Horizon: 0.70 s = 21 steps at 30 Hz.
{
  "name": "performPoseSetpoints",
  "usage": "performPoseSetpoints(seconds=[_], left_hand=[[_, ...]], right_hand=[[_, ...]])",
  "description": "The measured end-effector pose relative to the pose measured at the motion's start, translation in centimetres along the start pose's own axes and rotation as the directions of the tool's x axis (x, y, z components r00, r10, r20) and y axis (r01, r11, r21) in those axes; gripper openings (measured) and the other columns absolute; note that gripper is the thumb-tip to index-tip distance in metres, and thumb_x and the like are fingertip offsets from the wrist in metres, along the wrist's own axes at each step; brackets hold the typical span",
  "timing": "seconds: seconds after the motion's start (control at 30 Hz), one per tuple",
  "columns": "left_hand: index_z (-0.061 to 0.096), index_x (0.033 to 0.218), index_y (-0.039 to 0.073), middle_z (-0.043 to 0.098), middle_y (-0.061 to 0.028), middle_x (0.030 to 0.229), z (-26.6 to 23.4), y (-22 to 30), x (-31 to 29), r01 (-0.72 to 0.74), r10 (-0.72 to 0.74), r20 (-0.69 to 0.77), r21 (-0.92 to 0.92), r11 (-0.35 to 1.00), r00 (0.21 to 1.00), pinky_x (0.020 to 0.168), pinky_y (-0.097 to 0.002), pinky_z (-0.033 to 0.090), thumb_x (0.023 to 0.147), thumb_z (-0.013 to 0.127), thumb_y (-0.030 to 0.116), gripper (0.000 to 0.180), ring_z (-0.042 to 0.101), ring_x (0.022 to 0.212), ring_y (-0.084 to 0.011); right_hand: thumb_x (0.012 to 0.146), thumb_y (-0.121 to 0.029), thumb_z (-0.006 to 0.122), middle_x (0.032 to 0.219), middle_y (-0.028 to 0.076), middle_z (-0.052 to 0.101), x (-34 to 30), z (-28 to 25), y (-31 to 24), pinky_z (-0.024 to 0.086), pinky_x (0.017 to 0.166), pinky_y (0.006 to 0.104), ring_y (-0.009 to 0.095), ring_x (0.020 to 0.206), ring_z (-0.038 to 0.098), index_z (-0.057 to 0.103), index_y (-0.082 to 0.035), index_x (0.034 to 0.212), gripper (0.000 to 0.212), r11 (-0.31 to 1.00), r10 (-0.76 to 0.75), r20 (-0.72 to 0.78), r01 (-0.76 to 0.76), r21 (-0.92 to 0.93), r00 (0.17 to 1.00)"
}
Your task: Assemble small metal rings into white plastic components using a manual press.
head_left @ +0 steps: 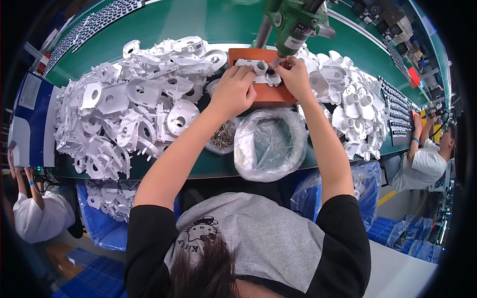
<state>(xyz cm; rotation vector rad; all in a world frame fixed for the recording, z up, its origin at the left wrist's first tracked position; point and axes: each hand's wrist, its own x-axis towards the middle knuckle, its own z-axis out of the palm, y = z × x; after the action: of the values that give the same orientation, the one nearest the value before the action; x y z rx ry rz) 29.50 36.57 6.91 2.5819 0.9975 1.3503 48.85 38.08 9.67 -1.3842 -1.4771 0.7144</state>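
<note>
An orange fixture block (271, 95) lies on the bench under the spindle of a green drill-press-like machine (293, 25). On it sits a white plastic part (259, 68) with a round tube and a dark opening. My left hand (234, 91) is closed with bent fingers over the part's left side. My right hand (294, 75) is pinched at the part's right end, right beside the spindle tip. Whatever lies between its fingertips is too small to make out.
White plastic housings (134, 94) are heaped on the left, white tubed parts (350, 99) on the right. Small screws (222, 136) lie beside a clear plastic-lined container (243, 158) nearest me. Racks of small dark parts (399, 111) stand far right. Co-workers sit at both sides.
</note>
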Motion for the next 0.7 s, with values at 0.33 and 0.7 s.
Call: performPoseSetpoints(seconds=[0.33, 0.7], left_hand=[[0.056, 0.092, -0.001, 0.058, -0.0139, 0.098, 0.0, 0.4, 0.2, -0.017, 0.016, -0.029, -0.021, 1.000, 0.999, 0.085, -0.0409, 0.044, 0.069, 0.057, 0.005, 0.024, 0.054, 0.094, -0.0318], [0.057, 0.094, -0.001, 0.057, -0.0139, 0.099, -0.3, 0.4, 0.1, -0.005, 0.005, -0.003, 0.001, 1.000, 1.000, 0.086, -0.0408, 0.044, 0.070, 0.056, 0.005, 0.025, 0.054, 0.094, -0.0319]], right_hand=[[0.075, -0.016, 0.071, 0.066, 0.005, 0.056, -0.4, -0.2, -0.3, 0.042, 0.055, 0.0273, 0.012, 0.059, 0.051, 0.060, 0.004, 0.078, 0.022, 0.969, -0.115, -0.012, 0.110, -0.222, 0.993], [0.079, -0.014, 0.063, 0.109, 0.009, 0.058, -3.9, -0.8, 0.0, 0.038, 0.090, 0.0392, 0.030, 0.102, 0.049, 0.065, -0.010, 0.103, 0.024, 0.748, -0.459, 0.119, 0.455, -0.484, 0.881]])
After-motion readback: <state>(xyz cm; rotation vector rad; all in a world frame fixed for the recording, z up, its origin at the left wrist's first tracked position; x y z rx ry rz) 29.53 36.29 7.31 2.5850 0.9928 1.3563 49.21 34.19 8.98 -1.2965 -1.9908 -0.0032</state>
